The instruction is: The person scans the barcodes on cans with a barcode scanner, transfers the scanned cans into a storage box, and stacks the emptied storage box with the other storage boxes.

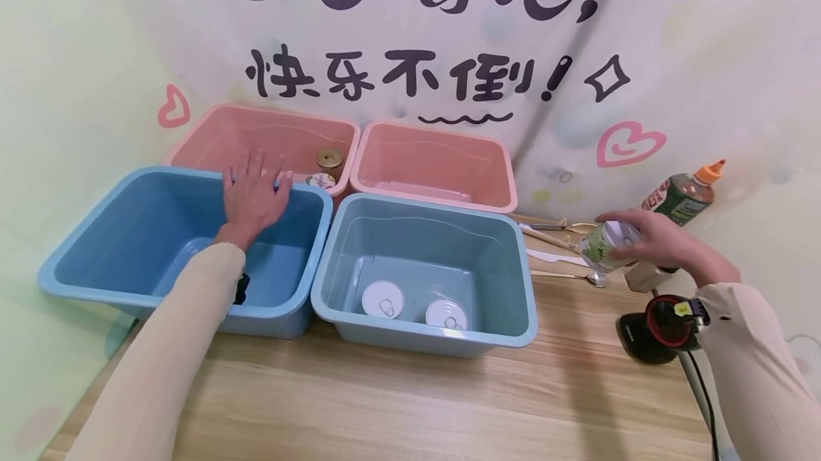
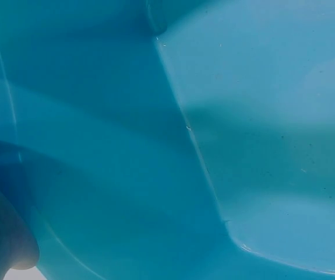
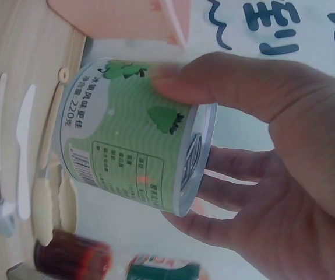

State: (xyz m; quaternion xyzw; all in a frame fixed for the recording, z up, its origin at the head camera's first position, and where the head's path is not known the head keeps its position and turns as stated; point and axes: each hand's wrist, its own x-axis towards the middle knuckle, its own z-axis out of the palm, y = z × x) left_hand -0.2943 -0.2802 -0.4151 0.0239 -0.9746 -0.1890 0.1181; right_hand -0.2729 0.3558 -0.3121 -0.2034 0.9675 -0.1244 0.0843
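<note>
My right hand (image 1: 667, 240) grips a green and white ring-pull can (image 3: 126, 134) above the right side of the table, thumb on one side and fingers on the other. The can is tilted, and its silver lid faces the palm in the right wrist view. My left hand (image 1: 253, 194) lies palm down with fingers spread at the far rim of the dark blue bin (image 1: 54, 279), holding nothing. In the lighter blue bin (image 1: 423, 342) beside it stand two cans with white ring-pull lids, a left can (image 1: 383, 298) and a right can (image 1: 447, 314).
Behind are a left pink bin (image 1: 256, 113), holding a gold-topped can (image 1: 330, 158) and a can with a patterned lid (image 1: 321, 180), and a right pink bin (image 1: 442, 135). Tongs, a white knife (image 3: 25, 151), a spoon (image 3: 4, 216) and an orange-capped bottle (image 1: 683, 197) sit at the right.
</note>
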